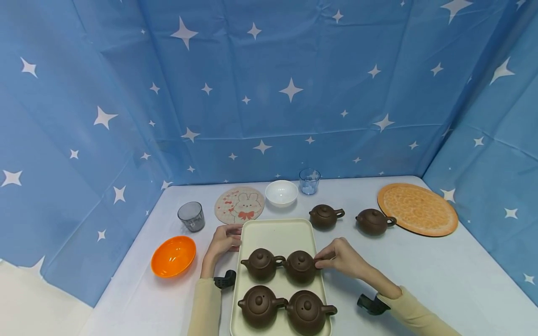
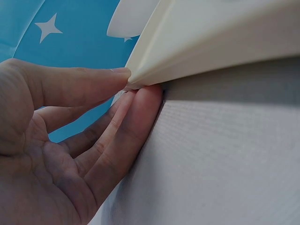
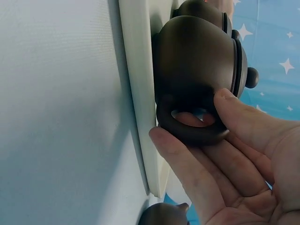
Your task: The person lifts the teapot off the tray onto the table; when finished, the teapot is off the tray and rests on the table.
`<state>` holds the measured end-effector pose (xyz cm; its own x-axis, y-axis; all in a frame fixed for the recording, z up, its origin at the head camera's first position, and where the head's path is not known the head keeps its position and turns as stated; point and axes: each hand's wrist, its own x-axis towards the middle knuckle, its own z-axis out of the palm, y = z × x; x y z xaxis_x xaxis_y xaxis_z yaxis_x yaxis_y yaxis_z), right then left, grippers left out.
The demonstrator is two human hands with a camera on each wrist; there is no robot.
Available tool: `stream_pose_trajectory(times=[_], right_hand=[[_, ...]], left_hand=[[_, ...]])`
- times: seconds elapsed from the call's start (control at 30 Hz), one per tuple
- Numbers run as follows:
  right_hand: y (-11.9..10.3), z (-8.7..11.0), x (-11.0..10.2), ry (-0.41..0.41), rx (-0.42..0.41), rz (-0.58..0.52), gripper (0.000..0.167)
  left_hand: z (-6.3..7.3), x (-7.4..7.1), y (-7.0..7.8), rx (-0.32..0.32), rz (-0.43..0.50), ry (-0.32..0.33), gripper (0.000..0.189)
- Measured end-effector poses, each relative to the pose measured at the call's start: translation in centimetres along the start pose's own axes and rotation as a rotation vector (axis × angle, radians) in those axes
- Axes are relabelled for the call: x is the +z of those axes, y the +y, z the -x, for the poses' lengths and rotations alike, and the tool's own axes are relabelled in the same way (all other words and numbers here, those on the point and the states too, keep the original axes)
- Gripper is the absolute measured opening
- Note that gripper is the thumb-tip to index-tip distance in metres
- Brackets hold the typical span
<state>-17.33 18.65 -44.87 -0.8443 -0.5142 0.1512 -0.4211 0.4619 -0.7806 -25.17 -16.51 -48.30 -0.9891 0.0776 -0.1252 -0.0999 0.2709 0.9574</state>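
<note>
Four brown teapots (image 1: 259, 306) in a cream tray (image 1: 278, 234)

I have the left forearm (image 1: 206, 303) extended nearly straight ahead and the right forearm (image 1: 420, 311) slanting inward, both sleeved in pale yellow. My left hand (image 1: 224, 240) lies farther forward; its wrist feed shows me the left thumb (image 2: 77, 86) almost straight, pinching above the left fingers (image 2: 126, 124). My right hand (image 1: 346, 257) points inward, right thumb (image 3: 248, 117) and right fingers (image 3: 187, 168) bent into a pinch.

A staged setting — starry blue cloth (image 1: 227, 112) backs the table (image 1: 433, 266).
</note>
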Motion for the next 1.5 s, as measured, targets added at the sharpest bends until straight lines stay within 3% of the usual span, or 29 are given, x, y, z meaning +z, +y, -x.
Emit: stream_pose_trajectory(times=[0.5, 1.0, 1.2, 1.5], right_hand=[[0.5, 0.1, -1.1, 0.038, -0.028, -0.008, 0.012], [1.3, 2.2, -6.9, 0.009, -0.058, 0.025, 0.017], [2.9, 3.9, -9.3, 0.023, -0.009, 0.045, 0.017], [5.7, 6.9, -12.7, 0.032, -0.029, 0.039, 0.014]], left_hand=[[0.0, 0.0, -0.1, -0.002, -0.003, 0.002, 0.053], [-0.1, 0.0, -0.1, -0.005, 0.005, 0.004, 0.052], [0.3, 0.0, 0.4, 0.003, 0.012, -0.009, 0.052], [-0.1, 0.0, -0.1, -0.002, 0.005, 0.001, 0.052]])
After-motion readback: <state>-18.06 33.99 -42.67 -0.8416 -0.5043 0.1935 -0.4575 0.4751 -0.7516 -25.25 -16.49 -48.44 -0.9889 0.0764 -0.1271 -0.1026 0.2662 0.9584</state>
